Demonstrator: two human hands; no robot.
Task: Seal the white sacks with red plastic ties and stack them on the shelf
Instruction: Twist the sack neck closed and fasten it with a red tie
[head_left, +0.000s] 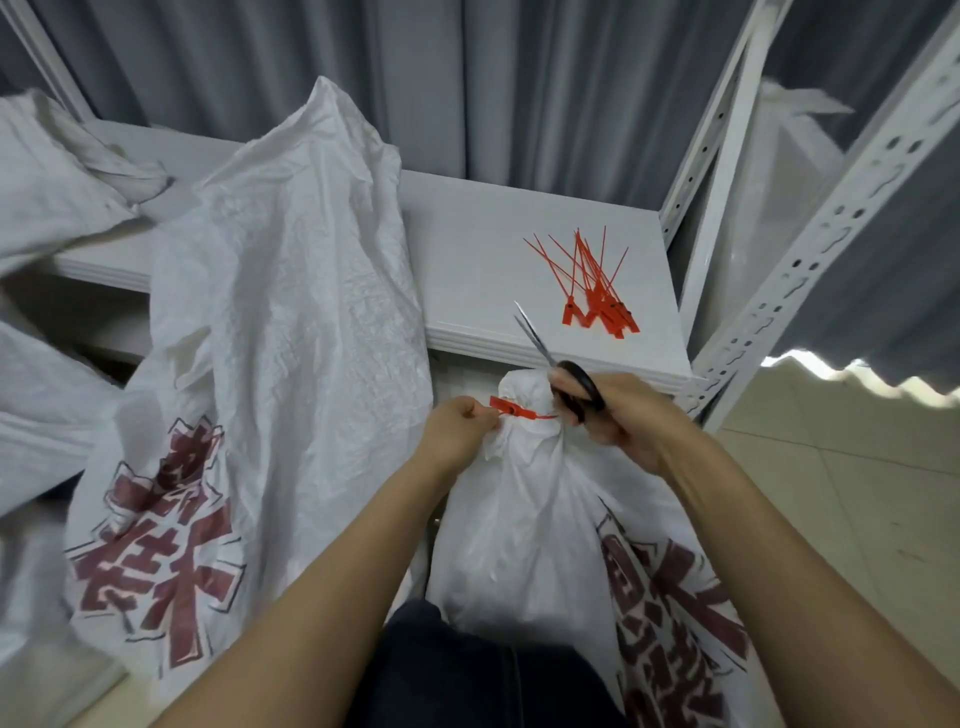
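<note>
We have the red tie (521, 414) cinched on the sack (519, 519); we judge trimming next.
Our left hand (457, 431) pinches its tail at the neck; our right hand (623, 415) grips scissors (556, 361) pointing 11 o'clock, which must swing onto it. On the shelf (467, 249) at 1 o'clock lie spare ties (592, 291).

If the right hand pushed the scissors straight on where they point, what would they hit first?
Probably the bare shelf board, left of the loose red ties: the right hand aims the scissors up-left across it. If they ride higher, the grey curtain; depth is unclear.
</note>
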